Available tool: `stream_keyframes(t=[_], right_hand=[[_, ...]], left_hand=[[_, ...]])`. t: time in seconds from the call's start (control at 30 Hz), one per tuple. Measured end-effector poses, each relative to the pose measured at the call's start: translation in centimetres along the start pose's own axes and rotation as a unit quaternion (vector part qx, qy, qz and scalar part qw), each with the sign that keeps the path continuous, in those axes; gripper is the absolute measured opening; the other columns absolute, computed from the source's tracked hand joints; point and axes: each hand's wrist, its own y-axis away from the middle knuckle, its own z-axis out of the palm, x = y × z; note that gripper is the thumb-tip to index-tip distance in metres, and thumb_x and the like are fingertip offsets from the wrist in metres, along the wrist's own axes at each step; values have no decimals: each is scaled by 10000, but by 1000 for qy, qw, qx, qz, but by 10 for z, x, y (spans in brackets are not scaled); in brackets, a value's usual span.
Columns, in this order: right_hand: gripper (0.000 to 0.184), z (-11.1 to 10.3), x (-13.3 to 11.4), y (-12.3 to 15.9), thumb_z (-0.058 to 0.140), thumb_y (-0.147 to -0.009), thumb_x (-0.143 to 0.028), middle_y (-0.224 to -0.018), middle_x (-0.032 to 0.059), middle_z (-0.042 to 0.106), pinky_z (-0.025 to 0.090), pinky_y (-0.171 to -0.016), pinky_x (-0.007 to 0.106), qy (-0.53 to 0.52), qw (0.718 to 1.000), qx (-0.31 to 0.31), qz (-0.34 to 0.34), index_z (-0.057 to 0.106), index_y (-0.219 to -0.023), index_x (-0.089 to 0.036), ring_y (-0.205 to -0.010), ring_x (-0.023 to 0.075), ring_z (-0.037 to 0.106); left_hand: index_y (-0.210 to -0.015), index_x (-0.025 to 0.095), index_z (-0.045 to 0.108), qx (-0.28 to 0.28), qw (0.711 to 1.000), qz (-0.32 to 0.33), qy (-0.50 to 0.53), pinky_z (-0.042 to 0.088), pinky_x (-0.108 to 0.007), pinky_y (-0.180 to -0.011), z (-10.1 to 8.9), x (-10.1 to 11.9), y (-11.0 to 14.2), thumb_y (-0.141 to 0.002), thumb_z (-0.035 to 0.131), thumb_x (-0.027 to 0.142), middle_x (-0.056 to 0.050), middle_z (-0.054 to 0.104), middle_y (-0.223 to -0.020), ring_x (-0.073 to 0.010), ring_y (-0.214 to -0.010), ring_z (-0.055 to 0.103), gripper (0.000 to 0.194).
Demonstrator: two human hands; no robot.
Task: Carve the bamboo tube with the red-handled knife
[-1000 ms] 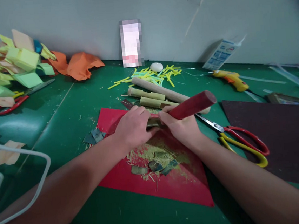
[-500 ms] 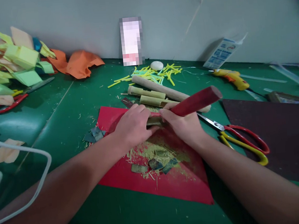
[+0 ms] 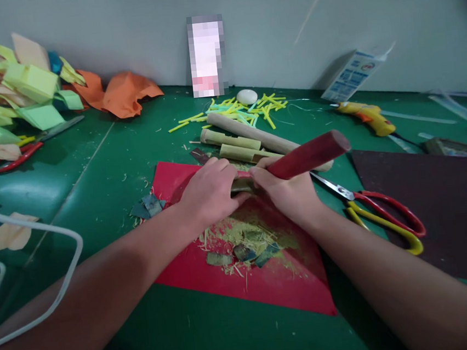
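Over the red sheet, close work on an olive-green piece

On the green worktop, as the head view shows it, both hands sit near each other above the far half of the red sheet. The left hand grips the olive-green piece, fingers curled over it and thumb beneath. The right hand is wrapped round a thick red handle, which slants up to the right; whatever is at its lower end is hidden, so I cannot tell what kind of tool it is. The olive-green piece lies in the gap between the two hands, and whether it rests on the sheet cannot be told.

Little has changed over the last second: the handle's free end sits slightly farther right, while the hands keep to the same spot and the dark chips lie as they did among the pale shavings. That suggests small, controlled movements, with the work going on at one place on the piece.

Just beyond the hands are two pale green tubes and a long wooden rod. To the right, scissors lie partly on a brown sheet, with a yellow glue gun farther back.
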Motion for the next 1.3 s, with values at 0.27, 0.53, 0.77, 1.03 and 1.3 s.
stream_keyframes(t=[0.27, 0.53, 0.77, 1.03, 1.3], right_hand=[[274, 0, 1, 0, 630, -793, -286, -550, -23, 516, 375, -583, 302, 4, 1000, 6, -1, 551, -542, -207, -564, 118, 447], [218, 3, 5, 2, 659, -792, -309, -596, -18, 569, 432, -610, 313, 9, 999, 40, -12, 580, -614, -213, -592, 134, 502], [201, 5, 9, -2, 679, -801, -351, -664, -10, 608, 473, -644, 316, 16, 995, 88, -42, 607, -671, -217, -633, 143, 543], [281, -2, 1, -1, 634, -810, -331, -569, -33, 470, 373, -588, 300, 12, 999, 30, -9, 536, -581, -201, -564, 109, 406], [240, -1, -1, -2, 630, -802, -308, -585, -30, 504, 372, -606, 307, 16, 999, 36, -5, 554, -600, -200, -573, 112, 419]], left_hand=[[-934, 145, 650, 6, 1000, -1, 3, 491, -393, -823, 0, 0, 0, -855, 733, 422, -97, 667, -965, -263, -993, 587, 299], [-933, 145, 650, 16, 1000, 8, 4, 487, -392, -813, 2, -1, 0, -851, 736, 397, -94, 663, -956, -263, -975, 588, 278], [-1012, 134, 669, 9, 1000, 20, 13, 483, -396, -823, 2, -2, 1, -854, 728, 422, -102, 654, -983, -271, -980, 580, 334], [-990, 115, 676, 11, 1000, 12, 21, 482, -398, -833, 2, -1, 1, -840, 744, 400, -109, 653, -969, -281, -992, 586, 330], [-977, 143, 662, 5, 1000, 6, -2, 483, -372, -797, -3, 3, 1, -810, 783, 388, -89, 658, -970, -269, -993, 582, 320]])
